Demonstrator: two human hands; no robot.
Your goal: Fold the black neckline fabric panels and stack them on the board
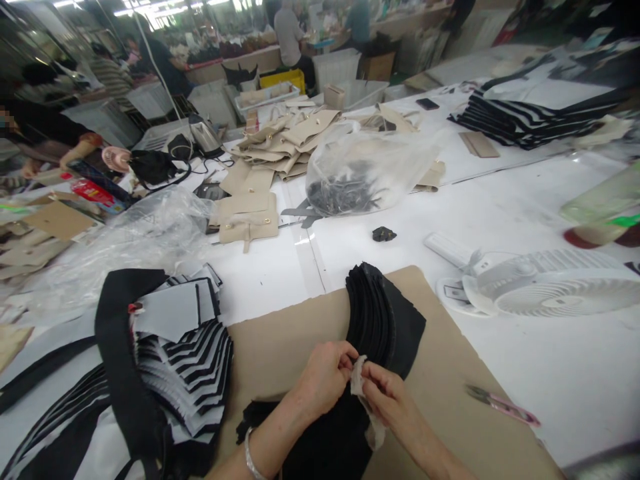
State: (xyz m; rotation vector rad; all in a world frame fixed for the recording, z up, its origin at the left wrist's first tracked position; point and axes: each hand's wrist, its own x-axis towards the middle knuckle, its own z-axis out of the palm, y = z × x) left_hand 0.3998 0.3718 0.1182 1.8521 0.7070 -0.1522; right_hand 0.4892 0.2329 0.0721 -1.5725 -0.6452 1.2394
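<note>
My right hand (393, 397) is closed on a crumpled strip of pale, thin cloth (358, 377), which hangs down past its fingers. Close beside it, my left hand (325, 377) is pinched shut at the strip's upper edge; what lies between its fingertips is hidden. Below both hands spreads a black piece of material (325, 443), partly covered by my forearms. Just beyond the fingers, a fanned stack of curved black pieces (373, 313) rests on a beige board (290, 330). Pink-handled thread snips (503, 405) lie on the board's right side.
To the left is a pile of black and grey layered pieces (195, 373). A white fan (555, 287) and a bottle (605, 207) stand at the right. Farther back are a clear plastic bag (365, 173), beige bag parts (250, 217) and a kettle (205, 137). Other people work beyond.
</note>
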